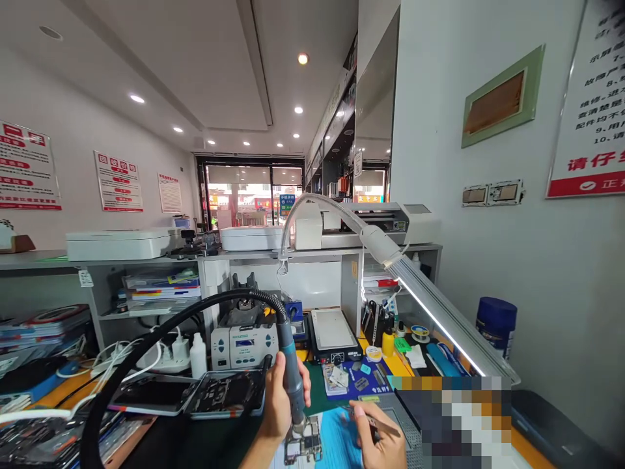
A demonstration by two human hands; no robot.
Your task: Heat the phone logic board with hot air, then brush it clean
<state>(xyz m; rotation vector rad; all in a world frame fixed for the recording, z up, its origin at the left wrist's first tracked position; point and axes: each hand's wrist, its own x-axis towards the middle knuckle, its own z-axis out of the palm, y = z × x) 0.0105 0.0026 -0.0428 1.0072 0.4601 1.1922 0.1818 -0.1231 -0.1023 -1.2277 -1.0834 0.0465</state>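
Observation:
My left hand [276,400] is wrapped round the grey handle of a hot air gun [291,365], whose thick black hose arches away to the left. Its metal nozzle points down at a small phone circuit board [307,446] on the bench. Just right of the board lies a bright blue ridged surface [340,438]. Over that surface my right hand [383,436] pinches a pair of tweezers [385,426], held at a slant with the tip toward the left. Whether the nozzle touches the board, I cannot tell.
A soldering station [245,345] stands behind the left hand, near opened phones [227,393]. A flat heating plate [334,332] sits behind the board. The long lamp [439,319] hangs over the right side. Cables [112,365] and stacked parts fill the left.

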